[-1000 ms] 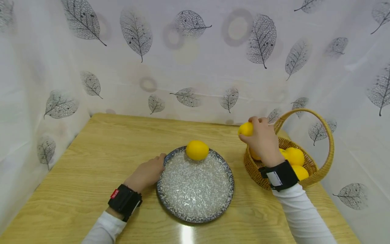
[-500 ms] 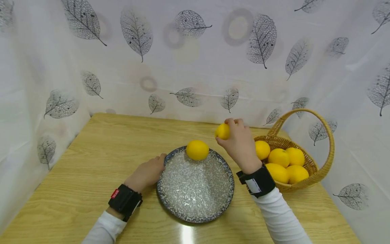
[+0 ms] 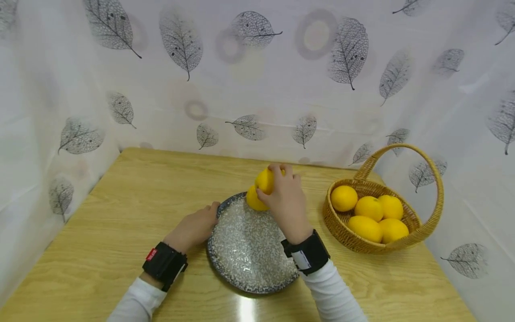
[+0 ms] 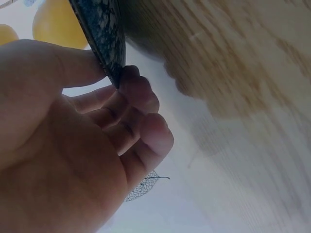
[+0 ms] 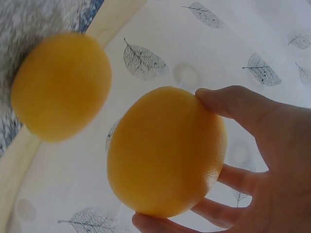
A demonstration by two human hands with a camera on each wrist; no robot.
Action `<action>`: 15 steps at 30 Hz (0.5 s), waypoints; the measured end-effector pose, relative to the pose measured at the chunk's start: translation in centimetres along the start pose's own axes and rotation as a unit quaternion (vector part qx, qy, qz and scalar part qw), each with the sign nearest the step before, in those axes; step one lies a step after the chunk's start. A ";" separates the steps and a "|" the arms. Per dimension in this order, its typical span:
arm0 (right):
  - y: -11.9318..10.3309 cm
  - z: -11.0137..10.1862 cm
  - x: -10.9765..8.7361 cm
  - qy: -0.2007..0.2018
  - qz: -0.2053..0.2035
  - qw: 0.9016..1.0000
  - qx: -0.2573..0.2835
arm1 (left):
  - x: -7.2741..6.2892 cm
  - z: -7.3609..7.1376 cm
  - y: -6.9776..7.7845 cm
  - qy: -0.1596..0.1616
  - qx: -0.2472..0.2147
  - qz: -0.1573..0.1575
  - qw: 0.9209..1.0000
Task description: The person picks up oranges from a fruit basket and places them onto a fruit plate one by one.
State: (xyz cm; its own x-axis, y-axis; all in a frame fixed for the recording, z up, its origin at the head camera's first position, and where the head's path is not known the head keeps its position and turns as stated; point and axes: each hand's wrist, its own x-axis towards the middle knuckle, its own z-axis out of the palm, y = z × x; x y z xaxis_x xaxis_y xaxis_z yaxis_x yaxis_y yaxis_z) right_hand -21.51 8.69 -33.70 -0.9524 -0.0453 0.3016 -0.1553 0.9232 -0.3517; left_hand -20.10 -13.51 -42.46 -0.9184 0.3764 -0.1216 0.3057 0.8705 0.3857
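Observation:
A round speckled grey plate point(image 3: 249, 255) with a dark rim lies on the wooden table. My left hand point(image 3: 195, 229) pinches its left rim; in the left wrist view the thumb point(image 4: 80, 65) is on one side and the fingers curl under the other. One yellow lemon point(image 3: 254, 200) rests at the plate's far edge. Just above it, overlapping it in the head view, my right hand point(image 3: 286, 201) holds a second lemon point(image 3: 265, 180). The right wrist view shows thumb and fingertips around this held lemon point(image 5: 165, 153), with the plate's lemon point(image 5: 60, 87) beside it.
To the right stands a wicker basket point(image 3: 337, 228) with a tall arched handle point(image 3: 436, 192), holding several yellow lemons point(image 3: 368, 208). Behind and around the table point(image 3: 161, 179) hangs a white curtain point(image 3: 265, 80) printed with leaves.
My right hand has carried its lemon leftward from over the basket to over the plate's far edge, uncovering the basket's fruit. The left hand and plate have stayed put.

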 end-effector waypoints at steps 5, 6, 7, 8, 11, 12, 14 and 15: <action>-0.7 1.5 -0.8 0.009 0.000 1.000 0.014 | 0.0 -0.1 0.0 -0.003 -0.001 0.001 1.000; -0.8 1.8 -1.0 0.013 -0.004 1.000 0.016 | 0.0 -0.1 0.0 -0.004 -0.001 0.000 1.000; -0.9 2.1 -1.1 0.018 -0.010 1.000 0.017 | 0.0 -0.1 0.0 -0.004 -0.003 -0.001 1.000; -0.9 2.4 -1.2 0.024 -0.017 0.999 0.019 | 0.0 -0.1 0.0 -0.004 -0.003 -0.001 1.000; -1.1 3.1 -1.5 0.040 -0.033 0.998 0.023 | 0.0 0.0 0.0 -0.001 -0.006 -0.002 1.000; -1.2 3.2 -1.5 0.043 -0.037 0.998 0.023 | 0.0 0.0 0.0 0.000 -0.007 -0.001 1.000; -1.4 3.5 -1.5 0.045 -0.048 0.998 0.024 | 0.0 0.0 0.0 0.002 -0.006 0.000 1.000; -1.5 3.7 -1.6 0.043 -0.052 0.997 0.026 | 0.0 0.0 0.0 0.003 -0.003 0.001 1.000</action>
State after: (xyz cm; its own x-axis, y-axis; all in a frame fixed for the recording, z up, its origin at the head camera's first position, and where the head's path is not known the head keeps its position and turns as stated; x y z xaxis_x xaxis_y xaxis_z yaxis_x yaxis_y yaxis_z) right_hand -20.74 5.97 -36.89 -0.9046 -0.1043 0.4132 -0.2672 0.8941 -0.3595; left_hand -20.11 -13.51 -42.46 -0.9196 0.3755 -0.1151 0.3054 0.8680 0.3916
